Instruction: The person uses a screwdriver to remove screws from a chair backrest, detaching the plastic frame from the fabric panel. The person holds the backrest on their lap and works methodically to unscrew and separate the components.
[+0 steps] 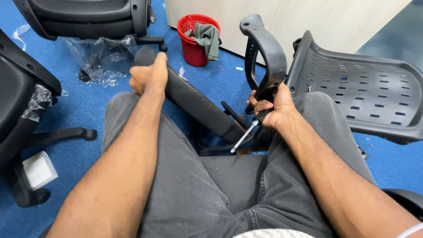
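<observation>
The left hand (pixel 149 78) is curled tight around the top of a black mesh backrest (pixel 189 99), fingers wrapped over its edge. The right hand (pixel 271 110) clenches both a screwdriver (pixel 246 134), shaft pointing down-left, and the foot of a black armrest (pixel 264 55). A grey perforated seat shell (pixel 357 88) stands just right of the armrest. Behind, a red basket (pixel 194 48) with a green cloth (pixel 206 37) sits on blue carpet (pixel 79 114). The backrest slants between the knees.

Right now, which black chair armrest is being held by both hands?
Neither: the left hand grips the ribbed armrest; the right hand grips the looped armrest and a screwdriver.
</observation>
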